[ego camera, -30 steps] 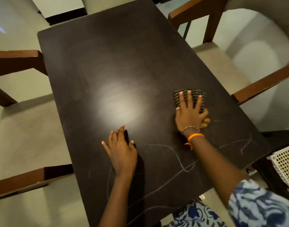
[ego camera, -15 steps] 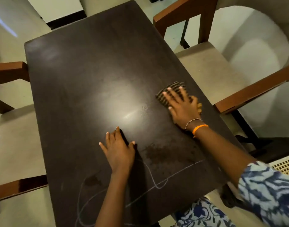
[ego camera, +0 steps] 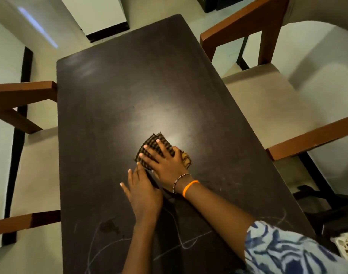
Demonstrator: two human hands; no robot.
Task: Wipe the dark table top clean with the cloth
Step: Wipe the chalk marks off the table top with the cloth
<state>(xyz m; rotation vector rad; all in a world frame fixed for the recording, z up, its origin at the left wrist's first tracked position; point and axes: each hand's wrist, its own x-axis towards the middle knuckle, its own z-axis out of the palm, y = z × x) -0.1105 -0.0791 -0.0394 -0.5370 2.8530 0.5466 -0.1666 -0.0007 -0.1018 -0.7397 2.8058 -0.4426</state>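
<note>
A folded checked cloth [ego camera: 152,144], dark with yellow lines, lies near the middle of the dark table top [ego camera: 129,86]. My right hand [ego camera: 165,163] presses flat on the cloth with its fingers spread. My left hand [ego camera: 142,191] rests flat on the bare table just below and left of the right hand, fingers straight, holding nothing. Pale chalk lines [ego camera: 181,244] and a dark smudge [ego camera: 110,227] mark the near end of the table.
Wooden armchairs with pale cushions flank the table: one on the right [ego camera: 267,107], one on the left [ego camera: 31,175]. A white perforated basket [ego camera: 347,247] sits at the lower right. Pale floor lies beyond the far end.
My right hand has slid the cloth from the table's right side leftward to the middle, ending beside my left hand. The left hand stayed flat on the table.
</note>
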